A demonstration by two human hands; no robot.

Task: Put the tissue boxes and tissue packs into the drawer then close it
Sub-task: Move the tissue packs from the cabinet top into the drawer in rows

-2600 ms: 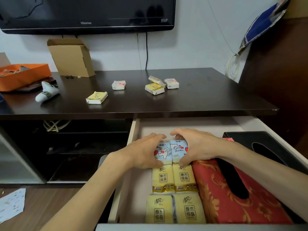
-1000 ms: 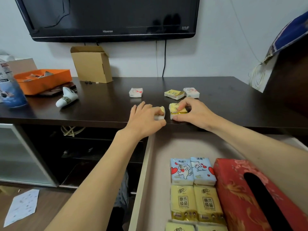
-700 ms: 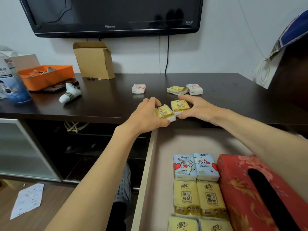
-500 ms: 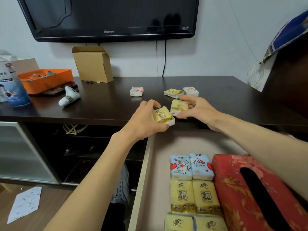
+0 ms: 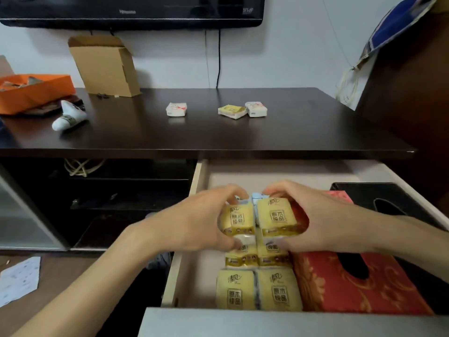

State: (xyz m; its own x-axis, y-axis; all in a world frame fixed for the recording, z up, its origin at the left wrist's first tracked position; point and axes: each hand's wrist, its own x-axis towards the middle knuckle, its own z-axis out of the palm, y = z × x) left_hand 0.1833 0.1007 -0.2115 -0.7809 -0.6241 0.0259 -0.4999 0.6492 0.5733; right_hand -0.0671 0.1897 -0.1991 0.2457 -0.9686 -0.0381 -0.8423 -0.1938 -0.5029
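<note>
The drawer (image 5: pixel 194 239) stands pulled out below the dark tabletop (image 5: pixel 291 132). My left hand (image 5: pixel 194 224) holds a yellow tissue pack (image 5: pixel 237 218) and my right hand (image 5: pixel 315 222) holds a second yellow tissue pack (image 5: pixel 277 216), side by side over the packs lying in the drawer. Beneath them, blue packs are mostly hidden. Two more yellow packs (image 5: pixel 257 289) lie at the drawer's front. A red tissue box (image 5: pixel 345 285) and a black tissue box (image 5: pixel 388 203) sit to the right. On the tabletop remain a white pack (image 5: pixel 176 109), a yellow pack (image 5: pixel 232 111) and another white pack (image 5: pixel 256 109).
An open cardboard box (image 5: pixel 105 65) and an orange tray (image 5: pixel 31 90) stand at the back left of the tabletop, with a white bottle (image 5: pixel 69 115) lying near them. A TV (image 5: pixel 131 10) hangs on the wall. Paper (image 5: pixel 19 280) lies on the floor.
Both hands picked a yellow pack each off the tabletop edge and brought them down over the drawer, above the rows of packs. My view tilted downward.
</note>
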